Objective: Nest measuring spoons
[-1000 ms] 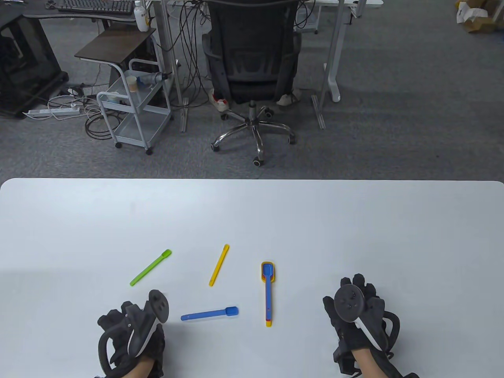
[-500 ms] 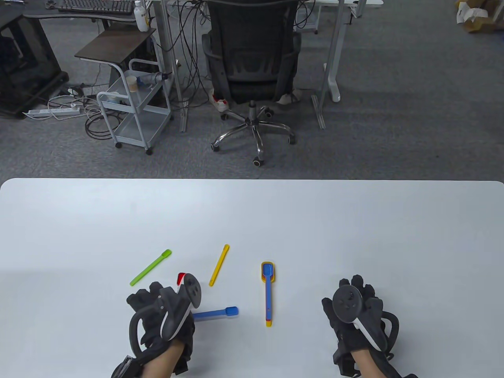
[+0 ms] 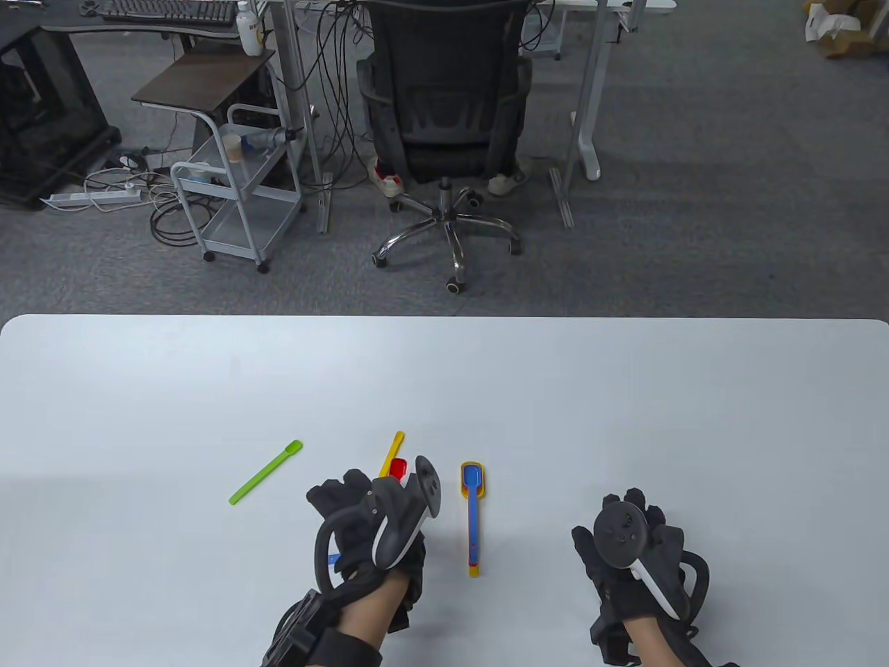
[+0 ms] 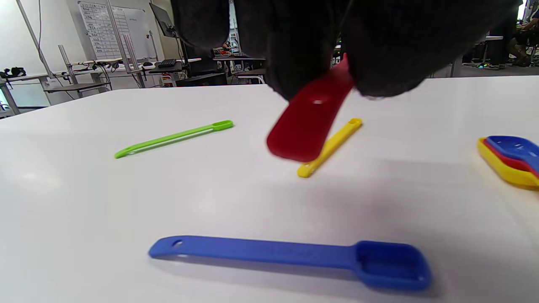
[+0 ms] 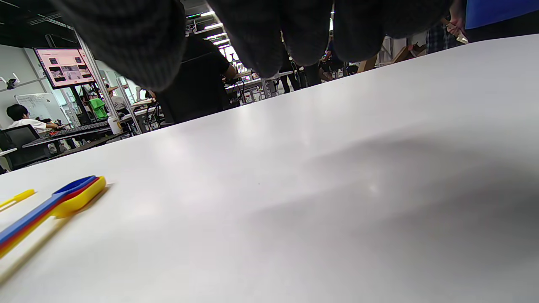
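Overhead first: the white desk (image 3: pixel 139 389) carried the spoons near its front edge. The left hand (image 3: pixel 368 528) was over the middle of the group, holding a red spoon (image 3: pixel 397 470) whose bowl showed just past the tracker, beside the yellow spoon (image 3: pixel 394 448). A green spoon (image 3: pixel 266 472) lay on its own to the left, angled up to the right. The nested stack (image 3: pixel 473 517), blue on top with red and yellow under it, lay lengthwise just right of the left hand. Only a sliver of the blue spoon (image 3: pixel 334 559) showed from under the left hand. The right hand (image 3: pixel 628 549) sat well to the right, apart from every spoon, palm down; grip could not be told from here.

Left wrist view: gloved fingers (image 4: pixel 391 46) pinched the red spoon (image 4: pixel 307 122) by its handle, bowl tilted down and off the desk, blurred, in front of the yellow spoon (image 4: pixel 330 147). The green spoon (image 4: pixel 172 137) lay flat behind on the left. The blue spoon (image 4: pixel 294 259) lay flat in the foreground, bowl to the right. The stack (image 4: pixel 511 160) sat at the right edge, bowls one inside another.

Right wrist view: fingers (image 5: pixel 261 33) hung loose above bare desk (image 5: pixel 337 189), holding nothing. The stack (image 5: pixel 54 202) was at lower left, with the yellow spoon's tip (image 5: pixel 19 197) beyond it.
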Demonstrator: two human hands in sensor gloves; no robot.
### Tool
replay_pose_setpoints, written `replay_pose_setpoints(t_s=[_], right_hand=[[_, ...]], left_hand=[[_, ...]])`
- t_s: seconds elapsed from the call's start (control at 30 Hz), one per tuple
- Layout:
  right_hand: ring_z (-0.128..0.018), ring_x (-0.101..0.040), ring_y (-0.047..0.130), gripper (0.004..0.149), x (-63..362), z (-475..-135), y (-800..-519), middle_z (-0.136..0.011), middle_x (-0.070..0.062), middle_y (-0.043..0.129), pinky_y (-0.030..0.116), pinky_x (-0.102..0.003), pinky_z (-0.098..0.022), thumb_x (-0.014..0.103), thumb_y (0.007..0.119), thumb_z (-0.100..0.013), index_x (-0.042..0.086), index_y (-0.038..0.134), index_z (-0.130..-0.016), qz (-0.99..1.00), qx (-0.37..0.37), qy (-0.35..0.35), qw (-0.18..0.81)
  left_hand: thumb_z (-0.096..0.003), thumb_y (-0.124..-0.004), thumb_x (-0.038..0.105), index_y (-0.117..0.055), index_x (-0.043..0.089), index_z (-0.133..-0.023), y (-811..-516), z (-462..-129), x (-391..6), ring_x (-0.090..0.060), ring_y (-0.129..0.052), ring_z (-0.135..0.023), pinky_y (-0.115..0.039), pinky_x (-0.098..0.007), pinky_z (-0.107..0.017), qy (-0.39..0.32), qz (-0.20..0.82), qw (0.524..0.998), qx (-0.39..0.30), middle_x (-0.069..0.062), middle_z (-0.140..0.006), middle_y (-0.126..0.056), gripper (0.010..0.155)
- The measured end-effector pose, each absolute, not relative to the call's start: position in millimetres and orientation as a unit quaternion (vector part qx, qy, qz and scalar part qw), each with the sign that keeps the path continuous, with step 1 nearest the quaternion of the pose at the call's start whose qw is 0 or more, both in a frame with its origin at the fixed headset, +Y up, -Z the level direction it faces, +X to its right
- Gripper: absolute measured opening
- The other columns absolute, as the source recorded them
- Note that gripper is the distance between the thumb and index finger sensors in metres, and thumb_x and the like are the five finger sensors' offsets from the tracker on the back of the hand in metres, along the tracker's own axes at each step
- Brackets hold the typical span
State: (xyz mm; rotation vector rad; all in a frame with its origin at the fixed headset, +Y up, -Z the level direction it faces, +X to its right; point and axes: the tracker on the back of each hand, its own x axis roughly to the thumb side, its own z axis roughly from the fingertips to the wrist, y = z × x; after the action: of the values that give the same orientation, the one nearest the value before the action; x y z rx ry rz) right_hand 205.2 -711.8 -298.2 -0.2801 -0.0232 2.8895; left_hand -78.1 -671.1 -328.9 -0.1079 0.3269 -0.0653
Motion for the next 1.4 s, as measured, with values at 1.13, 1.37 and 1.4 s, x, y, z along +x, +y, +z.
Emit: replay_pose_setpoints(t_s=[1.13,1.37,1.4], right_hand=[[-0.100,-0.062,0.061,0.071,209.2,-298.1,-710.0,-0.120,-0.030,0.056,0.056,-0.070,-0.068,0.051,0.073,-0.051,0.008,0.068,-0.107,0.986,-0.096,0.003,0.137],[-0.099,-0.062,0.062,0.072,207.7,-297.7,-709.7,-0.120,-0.030,0.056,0.056,-0.070,-0.067,0.051,0.073,-0.051,0.007,0.067,-0.107,0.986,-0.094,0.001,0.138],[-0.099,-0.062,0.062,0.072,207.8,-297.7,-709.6,-0.120,-0.030,0.056,0.056,-0.069,-0.067,0.051,0.073,-0.051,0.007,0.067,-0.107,0.986,-0.095,0.000,0.138]], left_hand=[[-0.0409,-0.094,0.048,-0.100,0.008,-0.067,-719.2,-357.3,-6.3,-0.051,-0.075,-0.105,-0.047,-0.067,-0.078,0.121,0.042,0.986,-0.111,-0.011,-0.112,-0.074,0.048],[-0.0411,-0.093,0.049,-0.100,0.009,-0.067,-723.0,-360.3,-7.1,-0.051,-0.075,-0.105,-0.048,-0.067,-0.078,0.127,0.054,0.984,-0.117,-0.011,-0.112,-0.074,0.048],[-0.0411,-0.093,0.049,-0.100,0.009,-0.067,-724.1,-360.9,-6.9,-0.051,-0.075,-0.105,-0.048,-0.067,-0.078,0.130,0.056,0.983,-0.117,-0.011,-0.112,-0.074,0.048]])
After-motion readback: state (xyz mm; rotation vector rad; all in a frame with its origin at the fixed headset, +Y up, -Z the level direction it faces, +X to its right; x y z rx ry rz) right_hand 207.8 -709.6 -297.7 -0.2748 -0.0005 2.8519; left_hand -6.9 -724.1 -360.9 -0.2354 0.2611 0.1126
